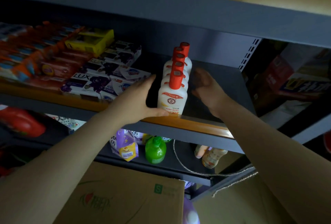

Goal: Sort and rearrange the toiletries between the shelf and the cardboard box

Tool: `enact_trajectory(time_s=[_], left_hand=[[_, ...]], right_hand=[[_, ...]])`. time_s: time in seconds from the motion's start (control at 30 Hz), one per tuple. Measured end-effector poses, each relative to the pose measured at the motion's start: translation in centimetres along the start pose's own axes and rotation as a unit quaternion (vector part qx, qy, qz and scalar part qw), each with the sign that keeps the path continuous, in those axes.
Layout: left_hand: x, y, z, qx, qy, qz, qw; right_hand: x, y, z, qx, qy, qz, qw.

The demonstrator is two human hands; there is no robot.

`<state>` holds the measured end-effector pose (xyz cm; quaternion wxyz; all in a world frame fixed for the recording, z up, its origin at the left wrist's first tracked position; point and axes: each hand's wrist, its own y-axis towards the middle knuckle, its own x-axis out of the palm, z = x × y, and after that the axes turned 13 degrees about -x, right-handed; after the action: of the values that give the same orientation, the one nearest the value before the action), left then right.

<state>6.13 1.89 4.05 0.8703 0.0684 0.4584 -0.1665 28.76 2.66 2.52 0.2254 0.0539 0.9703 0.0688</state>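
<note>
**2 hands flanking a row of white bottles**

Lowest in the frame, a cardboard box with a green and red logo, flaps open below both forearms. Just above, on the lower tier of the shelf: a green pump bottle, a purple and yellow refill pouch to its left, a pale orange bottle to the right.

Centre frame, on the middle tier — a single-file row of white bottles with red caps, about 5, running from the front edge towards the back. Left hand spread, fingers straight, thumb lying along the shelf edge and touching the base of the front bottle; gripping nothing. Right hand on the other side of the row, fingers loosely relaxed — contact with the bottles impossible to tell in the dim light.

Farther back, left of centre: purple LUX soap boxes, a yellow box on top, red and orange packs blurred at the upper left.
</note>
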Motion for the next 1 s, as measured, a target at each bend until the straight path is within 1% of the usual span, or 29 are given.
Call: enact_trajectory(time_s=[0.1,0.23,0.33,0.37,0.43,0.47,0.57,0.67,0.8,0.87,0.93,1.0], left_hand=[[0.0,1.2,0.3,0.001,-0.019,-0.056,0.998],[0.1,1.9,0.7,0.02,-0.06,-0.073,0.995],[-0.3,2.9,0.8,0.006,-0.08,-0.108,0.991],[-0.4,3.1,0.8,0.005,-0.076,-0.12,0.99],[-0.4,3.5,0.8,0.011,-0.068,-0.133,0.989],[-0.3,3.6,0.7,0.013,-0.068,-0.137,0.988],[0.0,3.6,0.7,0.025,-0.07,-0.13,0.989],[0.2,3.5,0.7,0.048,-0.062,-0.123,0.989],[0.4,3.2,0.6,0.075,-0.048,-0.087,0.992],[0.3,2.8,0.6,0.066,-0.036,-0.07,0.995],[0.0,2.1,0.4,0.062,-0.024,-0.064,0.996],[-0.2,1.1,-0.1,0.056,-0.003,-0.056,0.997]], right_hand=[[0.1,-0.8,-0.6,-0.028,0.033,-0.049,0.998],[0.2,-0.1,-1.3,-0.023,0.057,-0.069,0.996],[0.4,-0.4,-1.8,-0.017,0.016,-0.075,0.997],[0.4,-0.5,-2.1,-0.016,-0.005,-0.064,0.998],[0.1,-1.2,-3.3,-0.025,-0.072,-0.032,0.997],[-0.1,-1.7,-4.0,-0.051,-0.12,-0.023,0.991],[-0.7,-3.6,-5.8,-0.139,-0.244,-0.029,0.959],[-0.7,-5.0,-6.6,-0.178,-0.313,-0.054,0.931],[-0.3,-6.0,-7.4,-0.193,-0.357,-0.063,0.912],[0.0,-6.5,-7.9,-0.204,-0.38,-0.056,0.901],[0.5,-7.3,-8.5,-0.234,-0.383,-0.043,0.893],[1.0,-7.9,-8.7,-0.234,-0.396,-0.054,0.886]])
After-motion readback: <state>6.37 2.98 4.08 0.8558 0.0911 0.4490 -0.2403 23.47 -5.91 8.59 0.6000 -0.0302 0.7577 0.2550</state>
